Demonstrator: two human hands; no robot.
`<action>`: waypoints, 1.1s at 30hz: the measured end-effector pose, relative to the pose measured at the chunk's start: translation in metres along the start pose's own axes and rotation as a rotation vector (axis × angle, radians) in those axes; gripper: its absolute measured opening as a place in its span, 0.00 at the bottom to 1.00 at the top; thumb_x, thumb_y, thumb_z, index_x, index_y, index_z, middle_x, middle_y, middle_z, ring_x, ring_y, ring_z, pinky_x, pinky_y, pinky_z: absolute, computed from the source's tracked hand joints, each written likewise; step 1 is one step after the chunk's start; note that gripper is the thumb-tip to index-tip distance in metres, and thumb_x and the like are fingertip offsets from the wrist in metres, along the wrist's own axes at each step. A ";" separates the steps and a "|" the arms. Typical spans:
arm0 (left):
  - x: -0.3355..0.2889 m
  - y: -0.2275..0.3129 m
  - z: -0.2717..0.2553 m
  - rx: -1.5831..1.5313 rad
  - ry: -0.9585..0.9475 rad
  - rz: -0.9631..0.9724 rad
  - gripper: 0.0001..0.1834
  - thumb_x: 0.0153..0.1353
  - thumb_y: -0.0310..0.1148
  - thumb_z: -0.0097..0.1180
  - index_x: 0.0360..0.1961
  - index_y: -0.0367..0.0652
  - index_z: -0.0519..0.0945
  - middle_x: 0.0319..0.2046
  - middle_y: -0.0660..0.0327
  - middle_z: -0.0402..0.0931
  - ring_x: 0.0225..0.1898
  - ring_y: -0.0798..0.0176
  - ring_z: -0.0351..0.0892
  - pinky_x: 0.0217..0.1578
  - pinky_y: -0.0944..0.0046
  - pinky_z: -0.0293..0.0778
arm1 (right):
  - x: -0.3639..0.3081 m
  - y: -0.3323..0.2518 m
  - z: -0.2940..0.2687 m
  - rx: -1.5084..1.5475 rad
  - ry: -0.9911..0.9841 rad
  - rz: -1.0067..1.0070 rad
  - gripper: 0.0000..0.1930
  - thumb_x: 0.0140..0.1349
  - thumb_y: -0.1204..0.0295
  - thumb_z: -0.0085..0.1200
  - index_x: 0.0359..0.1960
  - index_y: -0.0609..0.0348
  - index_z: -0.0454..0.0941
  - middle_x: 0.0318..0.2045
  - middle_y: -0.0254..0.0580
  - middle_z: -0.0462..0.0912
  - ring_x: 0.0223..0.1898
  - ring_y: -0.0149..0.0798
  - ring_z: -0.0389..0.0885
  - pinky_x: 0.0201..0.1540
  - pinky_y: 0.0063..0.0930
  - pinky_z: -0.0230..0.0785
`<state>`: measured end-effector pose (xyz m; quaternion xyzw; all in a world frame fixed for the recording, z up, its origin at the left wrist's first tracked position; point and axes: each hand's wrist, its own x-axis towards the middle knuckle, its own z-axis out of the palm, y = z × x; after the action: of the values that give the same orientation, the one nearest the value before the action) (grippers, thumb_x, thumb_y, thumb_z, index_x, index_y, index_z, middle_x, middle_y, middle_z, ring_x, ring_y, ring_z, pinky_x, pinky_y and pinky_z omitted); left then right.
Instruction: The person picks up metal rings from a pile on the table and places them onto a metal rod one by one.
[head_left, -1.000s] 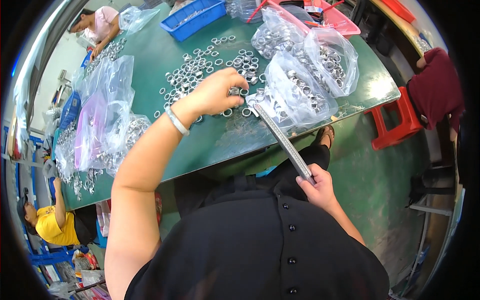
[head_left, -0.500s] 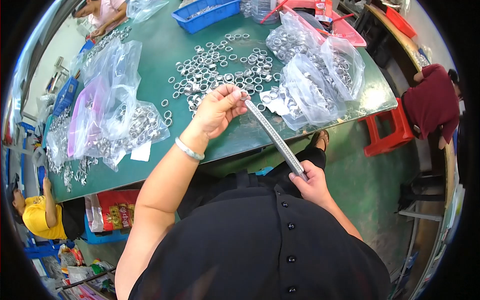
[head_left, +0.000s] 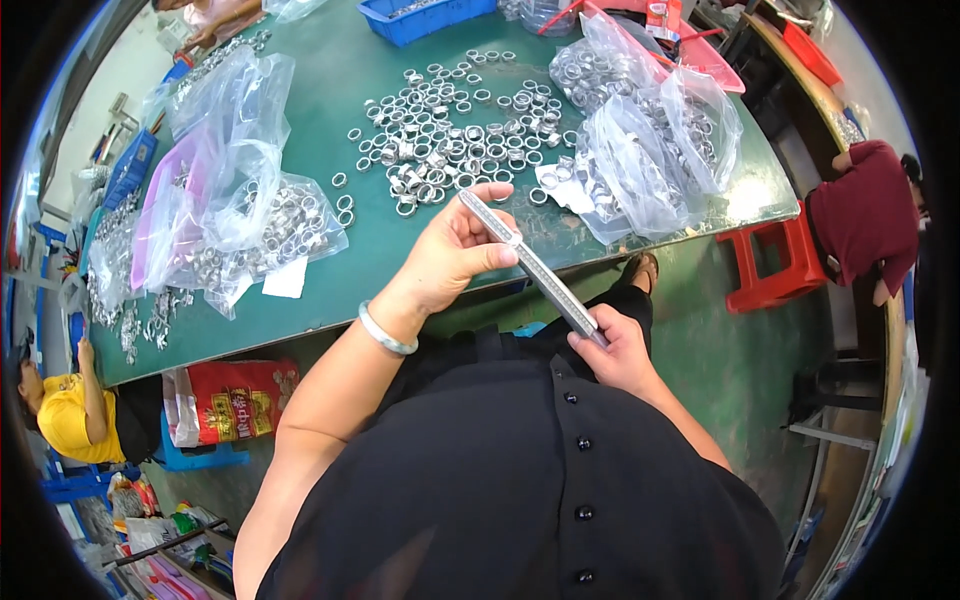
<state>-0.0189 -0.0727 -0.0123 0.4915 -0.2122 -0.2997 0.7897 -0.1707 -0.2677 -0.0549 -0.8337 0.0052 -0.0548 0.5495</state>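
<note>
A tapered grey ring mandrel (head_left: 550, 282) with a marked scale slants across in front of my body, its thin end up and to the left. My right hand (head_left: 614, 350) is closed round its thick lower end. Partway along it sits a silver ring (head_left: 514, 241), slipped over the stick. The thumb and fingers of my left hand (head_left: 458, 250) close on this ring; its index finger stretches beyond the thin tip. Beyond the left hand, many loose silver rings (head_left: 430, 130) lie spread and heaped on the green table (head_left: 330, 90).
Clear plastic bags of rings (head_left: 640, 160) lie at the right, others (head_left: 260, 240) at the left by a purple tray (head_left: 170, 220). A blue bin (head_left: 425, 22) stands at the back. A red stool (head_left: 760, 265) and a person in dark red (head_left: 862, 210) are at the right.
My left hand has moved the ring from the mandrel's thin tip down onto the shaft. The mandrel's tip has shifted left, and the view has tilted slightly.
</note>
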 end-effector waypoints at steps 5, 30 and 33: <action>-0.004 -0.002 0.002 -0.020 0.033 0.005 0.37 0.44 0.20 0.63 0.56 0.38 0.60 0.33 0.61 0.73 0.37 0.70 0.73 0.41 0.73 0.69 | 0.001 -0.003 0.002 -0.006 0.004 -0.037 0.06 0.49 0.76 0.56 0.25 0.63 0.71 0.16 0.36 0.67 0.17 0.27 0.64 0.21 0.21 0.58; 0.001 -0.006 0.005 -0.023 0.102 0.023 0.31 0.48 0.22 0.60 0.54 0.38 0.62 0.33 0.62 0.71 0.35 0.71 0.70 0.39 0.73 0.67 | 0.003 0.002 0.000 0.011 -0.015 0.013 0.07 0.50 0.75 0.56 0.24 0.63 0.70 0.15 0.37 0.67 0.16 0.29 0.64 0.20 0.22 0.58; 0.005 -0.001 -0.006 -0.122 0.195 0.094 0.27 0.53 0.25 0.57 0.54 0.39 0.62 0.31 0.64 0.70 0.32 0.72 0.66 0.34 0.73 0.63 | 0.001 0.003 -0.002 0.002 -0.017 0.027 0.07 0.50 0.74 0.56 0.24 0.63 0.70 0.15 0.37 0.67 0.16 0.28 0.64 0.20 0.22 0.58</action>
<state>-0.0114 -0.0728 -0.0152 0.4589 -0.1387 -0.2254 0.8481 -0.1696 -0.2708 -0.0571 -0.8334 0.0114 -0.0402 0.5511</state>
